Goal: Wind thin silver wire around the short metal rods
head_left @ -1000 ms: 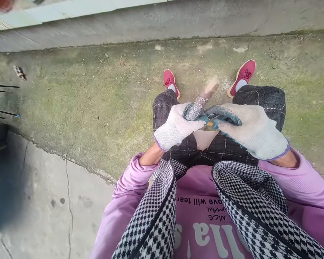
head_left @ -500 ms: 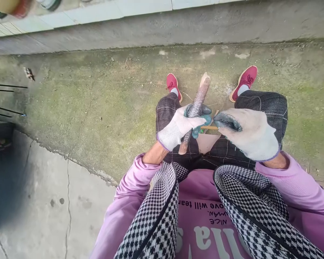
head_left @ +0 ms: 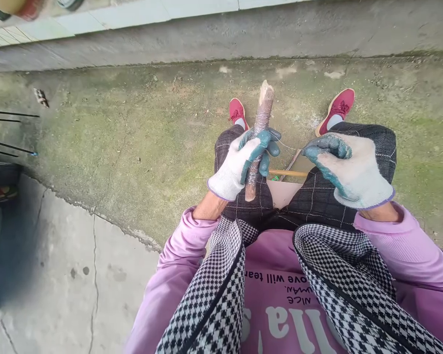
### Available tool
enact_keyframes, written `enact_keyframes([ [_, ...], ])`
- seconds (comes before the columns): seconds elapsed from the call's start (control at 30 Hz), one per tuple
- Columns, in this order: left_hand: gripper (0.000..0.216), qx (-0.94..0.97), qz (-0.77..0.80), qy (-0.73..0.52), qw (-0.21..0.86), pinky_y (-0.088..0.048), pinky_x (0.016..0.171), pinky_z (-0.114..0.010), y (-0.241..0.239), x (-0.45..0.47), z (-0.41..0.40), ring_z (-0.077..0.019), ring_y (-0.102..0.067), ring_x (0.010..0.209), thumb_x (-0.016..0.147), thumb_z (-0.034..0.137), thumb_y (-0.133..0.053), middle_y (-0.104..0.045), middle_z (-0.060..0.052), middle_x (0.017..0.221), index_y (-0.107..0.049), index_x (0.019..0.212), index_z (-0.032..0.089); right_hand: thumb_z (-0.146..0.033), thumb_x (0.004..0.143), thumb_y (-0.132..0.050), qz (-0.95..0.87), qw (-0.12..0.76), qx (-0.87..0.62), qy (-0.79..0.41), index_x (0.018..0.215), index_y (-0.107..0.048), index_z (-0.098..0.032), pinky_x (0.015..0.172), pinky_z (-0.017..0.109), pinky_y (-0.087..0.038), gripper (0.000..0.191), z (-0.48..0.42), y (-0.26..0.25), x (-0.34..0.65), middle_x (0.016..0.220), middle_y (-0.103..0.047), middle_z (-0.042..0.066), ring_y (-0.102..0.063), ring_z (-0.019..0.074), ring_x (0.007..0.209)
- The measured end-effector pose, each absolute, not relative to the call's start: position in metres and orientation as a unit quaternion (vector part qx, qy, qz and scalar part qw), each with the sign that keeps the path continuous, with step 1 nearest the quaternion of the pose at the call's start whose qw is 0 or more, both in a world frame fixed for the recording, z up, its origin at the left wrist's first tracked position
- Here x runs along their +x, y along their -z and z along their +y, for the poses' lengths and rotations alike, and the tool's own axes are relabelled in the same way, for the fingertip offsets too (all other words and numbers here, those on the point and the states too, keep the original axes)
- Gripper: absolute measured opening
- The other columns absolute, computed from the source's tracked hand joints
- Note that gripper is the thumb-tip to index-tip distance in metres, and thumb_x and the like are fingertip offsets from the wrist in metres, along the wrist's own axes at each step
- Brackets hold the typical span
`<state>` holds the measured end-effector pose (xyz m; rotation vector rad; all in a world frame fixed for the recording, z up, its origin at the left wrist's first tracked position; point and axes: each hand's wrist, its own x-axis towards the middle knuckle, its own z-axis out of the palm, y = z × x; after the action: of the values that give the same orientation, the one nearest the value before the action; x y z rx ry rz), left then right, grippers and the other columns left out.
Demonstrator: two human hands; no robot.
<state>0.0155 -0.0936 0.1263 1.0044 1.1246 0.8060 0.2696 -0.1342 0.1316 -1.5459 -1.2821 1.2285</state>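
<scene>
My left hand, in a white glove with a teal-coated palm, grips a short wooden stick wound with thin silvery wire. The stick stands nearly lengthwise in view, its broken pale end pointing away from me. A loose strand of wire runs from it toward my right hand, gloved the same way. There the fingers are pinched together on the strand, whose tip is hidden. Below and between my hands show a yellow rod and a thin brown twig.
My knees are apart, with red shoes on mossy concrete. A pale surface shows between my thighs. Beyond runs a low tiled ledge holding blurred containers. Thin black rods jut in from the left, above a dark object.
My right hand has drawn away to the right, and the wire strand now shows between the hands. My left hand has turned the stick more upright and shifted it slightly left.
</scene>
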Motion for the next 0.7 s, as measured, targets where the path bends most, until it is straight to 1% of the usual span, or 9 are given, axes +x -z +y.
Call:
enact_keyframes([
  [0.1, 0.067, 0.429, 0.503, -0.353, 0.662, -0.061, 0.054, -0.026, -0.125, 0.017, -0.093, -0.0123, -0.071, 0.058, 0.108, 0.09, -0.089, -0.085, -0.002, 0.093, -0.081, 0.117, 0.024, -0.041, 0.092, -0.089, -0.53, 0.377, -0.613, -0.449, 0.09, -0.086, -0.031, 0.072, 0.043, -0.066, 0.011, -0.14, -0.133, 0.27, 0.087, -0.085, 0.004, -0.079, 0.0284, 0.081],
  [0.17, 0.069, 0.413, 0.499, -0.359, 0.672, -0.066, 0.06, -0.027, -0.121, 0.018, -0.092, -0.0145, -0.077, 0.065, 0.106, 0.092, -0.09, -0.087, -0.003, 0.097, -0.081, 0.117, 0.025, -0.041, 0.093, -0.088, -0.557, 0.36, -0.611, -0.432, 0.092, -0.087, -0.032, 0.073, 0.043, -0.067, 0.009, -0.145, -0.136, 0.269, 0.085, -0.084, 0.002, -0.08, 0.0283, 0.08],
  [0.3, 0.071, 0.368, 0.469, -0.384, 0.705, -0.079, 0.085, -0.035, -0.112, 0.021, -0.092, -0.027, -0.095, 0.105, 0.102, 0.092, -0.094, -0.093, -0.011, 0.117, -0.08, 0.118, 0.024, -0.042, 0.1, -0.092, -0.578, 0.334, -0.592, -0.452, 0.095, -0.088, -0.032, 0.079, 0.047, -0.072, 0.012, -0.151, -0.137, 0.261, 0.087, -0.084, 0.004, -0.081, 0.03, 0.083],
  [0.37, 0.073, 0.342, 0.467, -0.392, 0.715, -0.081, 0.094, -0.04, -0.109, 0.02, -0.09, -0.0327, -0.096, 0.122, 0.101, 0.092, -0.095, -0.094, -0.014, 0.124, -0.08, 0.12, 0.024, -0.044, 0.103, -0.092, -0.567, 0.348, -0.586, -0.463, 0.099, -0.089, -0.03, 0.083, 0.051, -0.075, 0.015, -0.149, -0.133, 0.256, 0.093, -0.086, 0.006, -0.084, 0.0324, 0.089],
  [0.43, 0.071, 0.317, 0.462, -0.406, 0.722, -0.082, 0.102, -0.043, -0.105, 0.018, -0.087, -0.0331, -0.095, 0.13, 0.101, 0.09, -0.096, -0.094, -0.013, 0.13, -0.081, 0.123, 0.024, -0.045, 0.104, -0.093, -0.552, 0.357, -0.579, -0.482, 0.103, -0.091, -0.03, 0.084, 0.052, -0.077, 0.015, -0.147, -0.127, 0.251, 0.099, -0.089, 0.008, -0.086, 0.0344, 0.096],
  [0.5, 0.063, 0.301, 0.461, -0.414, 0.725, -0.082, 0.108, -0.045, -0.1, 0.015, -0.083, -0.0315, -0.094, 0.13, 0.101, 0.083, -0.099, -0.095, -0.01, 0.131, -0.084, 0.126, 0.028, -0.044, 0.101, -0.096, -0.53, 0.358, -0.574, -0.512, 0.108, -0.093, -0.031, 0.074, 0.048, -0.074, 0.015, -0.146, -0.124, 0.246, 0.098, -0.088, 0.008, -0.085, 0.0331, 0.092],
  [0.57, 0.055, 0.311, 0.475, -0.42, 0.708, -0.081, 0.11, -0.047, -0.094, 0.012, -0.08, -0.0313, -0.093, 0.128, 0.102, 0.076, -0.099, -0.095, -0.008, 0.128, -0.086, 0.13, 0.031, -0.043, 0.098, -0.099, -0.491, 0.36, -0.575, -0.547, 0.113, -0.095, -0.031, 0.058, 0.04, -0.065, 0.02, -0.147, -0.125, 0.243, 0.089, -0.085, 0.006, -0.078, 0.0273, 0.076],
  [0.63, 0.054, 0.352, 0.508, -0.436, 0.654, -0.078, 0.112, -0.048, -0.091, 0.011, -0.079, -0.0313, -0.092, 0.129, 0.102, 0.072, -0.1, -0.094, -0.008, 0.127, -0.085, 0.134, 0.03, -0.044, 0.097, -0.099, -0.436, 0.374, -0.574, -0.584, 0.12, -0.096, -0.029, 0.05, 0.034, -0.054, 0.028, -0.151, -0.129, 0.239, 0.08, -0.081, 0.002, -0.066, 0.0199, 0.061],
  [0.7, 0.06, 0.411, 0.545, -0.451, 0.575, -0.075, 0.115, -0.046, -0.091, 0.012, -0.078, -0.031, -0.09, 0.135, 0.102, 0.071, -0.101, -0.093, -0.009, 0.132, -0.083, 0.14, 0.028, -0.048, 0.097, -0.099, -0.39, 0.381, -0.554, -0.629, 0.127, -0.097, -0.026, 0.047, 0.031, -0.049, 0.038, -0.156, -0.134, 0.234, 0.079, -0.08, 0.001, -0.058, 0.0151, 0.053],
])
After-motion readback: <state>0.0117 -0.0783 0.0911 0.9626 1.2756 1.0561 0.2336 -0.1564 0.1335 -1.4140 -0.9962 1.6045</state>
